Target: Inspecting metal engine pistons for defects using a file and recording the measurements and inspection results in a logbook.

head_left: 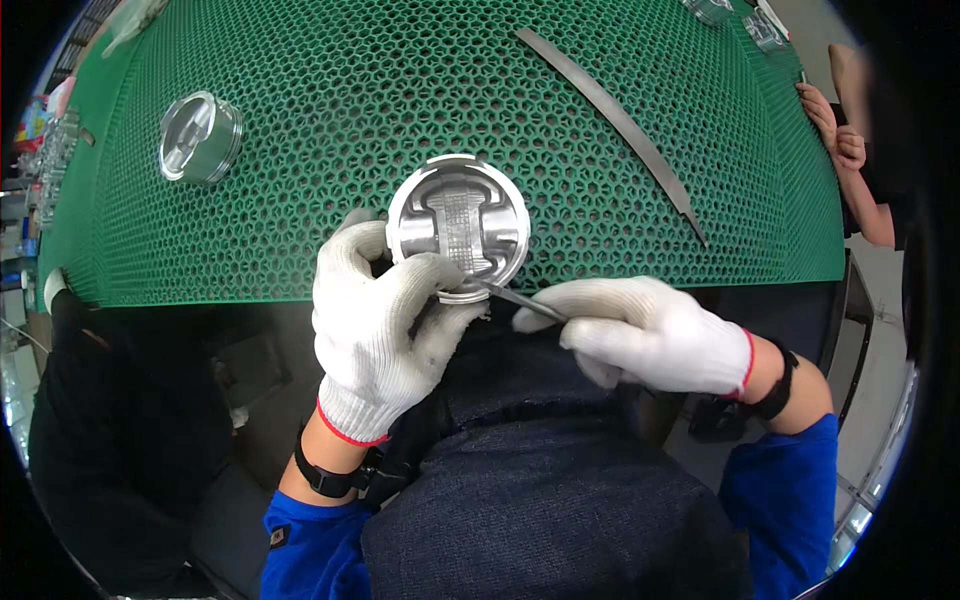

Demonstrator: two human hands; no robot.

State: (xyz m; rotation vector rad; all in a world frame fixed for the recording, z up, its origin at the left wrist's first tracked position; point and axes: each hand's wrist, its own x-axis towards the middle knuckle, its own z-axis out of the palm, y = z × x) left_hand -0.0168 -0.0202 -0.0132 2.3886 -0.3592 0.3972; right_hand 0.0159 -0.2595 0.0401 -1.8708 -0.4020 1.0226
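The left grip pinches the piston at its left and near rim, thumb along the near edge. The right grip pinches a thin tool between thumb and fingers. The piston lies ahead and left of the right grip, its hollow side facing up; the left grip is the nearer. The tool's long axis slants from the right grip forward and left to the piston's near rim; whether its tip touches is hard to tell. The left thumb sits right beside that tip, crowding it. Beyond the right grip, a file lies slantwise on the green tabletop. Ahead and left of the left grip stands a second piston. Far right, at the tabletop's edge, are another person's hands.
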